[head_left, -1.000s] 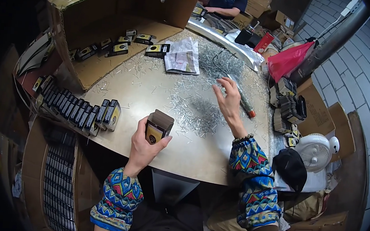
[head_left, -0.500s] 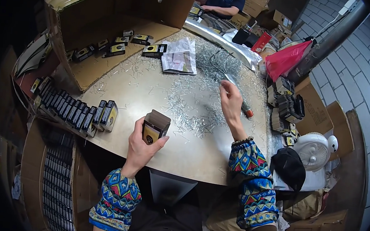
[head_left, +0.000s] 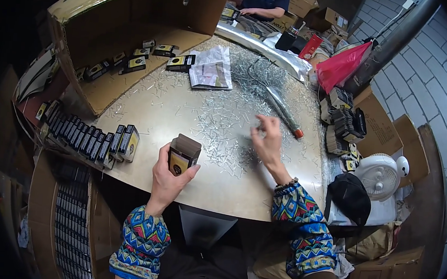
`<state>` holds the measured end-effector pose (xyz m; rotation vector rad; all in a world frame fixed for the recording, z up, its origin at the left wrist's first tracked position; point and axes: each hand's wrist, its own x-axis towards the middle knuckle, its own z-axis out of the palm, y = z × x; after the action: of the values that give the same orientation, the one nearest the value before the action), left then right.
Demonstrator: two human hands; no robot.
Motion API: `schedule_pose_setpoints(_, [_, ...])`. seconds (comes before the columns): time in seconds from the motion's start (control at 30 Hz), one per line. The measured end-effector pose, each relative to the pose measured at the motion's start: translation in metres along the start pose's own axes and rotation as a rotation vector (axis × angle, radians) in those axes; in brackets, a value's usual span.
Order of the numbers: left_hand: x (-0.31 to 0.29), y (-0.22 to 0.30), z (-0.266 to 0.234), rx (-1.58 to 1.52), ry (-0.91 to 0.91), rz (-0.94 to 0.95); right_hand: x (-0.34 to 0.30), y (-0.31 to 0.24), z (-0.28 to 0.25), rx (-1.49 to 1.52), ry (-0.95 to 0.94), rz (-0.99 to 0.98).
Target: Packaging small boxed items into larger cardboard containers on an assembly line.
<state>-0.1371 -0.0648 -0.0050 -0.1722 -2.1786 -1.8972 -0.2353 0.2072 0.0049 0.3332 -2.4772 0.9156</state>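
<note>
My left hand is wrapped round a small black and yellow cardboard box, which stands upright with its top flap raised. What is inside the box I cannot see. Over many loose bent metal pins on the table hovers my right hand. Its fingers are curled toward the thumb, and anything between them is too small to make out. Beyond that hand lies a long slim silvery tool with a red end, next to a heap of metal pins.
At the left edge stands a row of similar boxes. A large open carton with several boxes is behind them. Printed paper lies mid-table. On the right are a white fan and a black cap. Another person sits across.
My right hand has moved nearer and a little left, away from the silvery tool, to over the loose pins. My left hand still holds the box in nearly the same place.
</note>
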Motion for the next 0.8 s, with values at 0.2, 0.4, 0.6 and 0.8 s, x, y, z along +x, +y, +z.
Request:
schedule_pose_setpoints(0.2, [-0.001, -0.001, -0.002, -0.006, -0.003, -0.023, 0.030, -0.013, -0.015, 0.089, 0.096, 0.002])
schedule_pose_setpoints(0.4, [0.001, 0.003, 0.000, 0.006, -0.012, -0.056, 0.008, -0.005, 0.011, 0.325, 0.003, 0.018])
schedule_pose_setpoints(0.6, [0.000, -0.002, -0.002, -0.027, -0.009, -0.094, -0.009, -0.022, 0.037, -0.219, -0.417, -0.299])
schedule_pose_setpoints(0.8, [0.000, -0.002, 0.000, -0.028, -0.031, -0.059, -0.011, -0.014, 0.021, -0.137, -0.236, -0.125])
